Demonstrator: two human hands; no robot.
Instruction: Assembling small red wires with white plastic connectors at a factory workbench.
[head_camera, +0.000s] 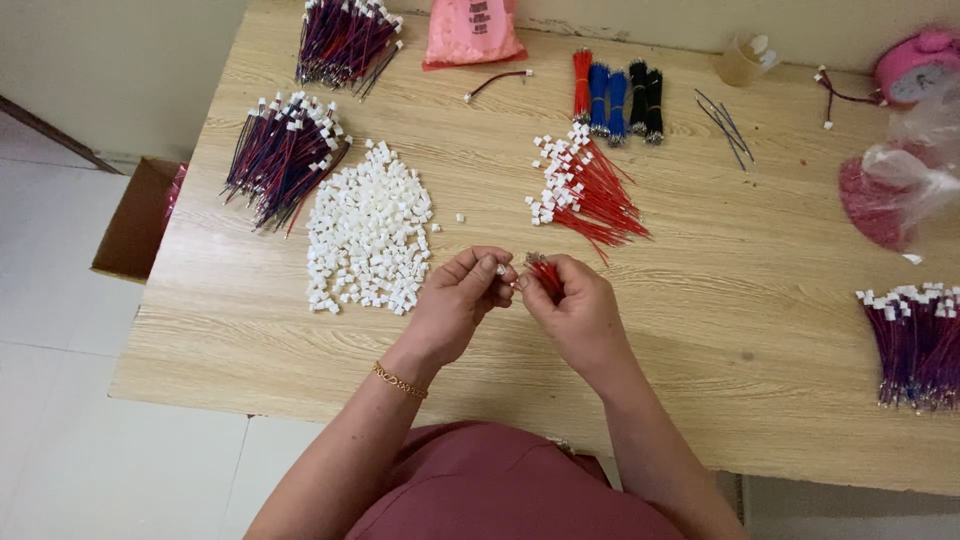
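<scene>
My left hand (455, 300) pinches a small white plastic connector (501, 269) between its fingertips, just above the wooden table (700, 330). My right hand (575, 305) grips a small bunch of red wires (545, 275), their metal tips pointing at the connector. The two hands meet near the table's middle front. A heap of loose white connectors (368, 228) lies just left of my left hand. A pile of red wires fitted with white connectors (585, 190) lies behind my right hand.
Bundles of dark wires with connectors lie at the left (283, 155), far left (345, 40) and right edge (915, 340). Tied red, blue and black wire bundles (617, 92), a pink bag (472, 32), a clear bag (900, 185), a cup (745, 60), a pink clock (915, 68) stand behind. A cardboard box (135, 220) sits on the floor.
</scene>
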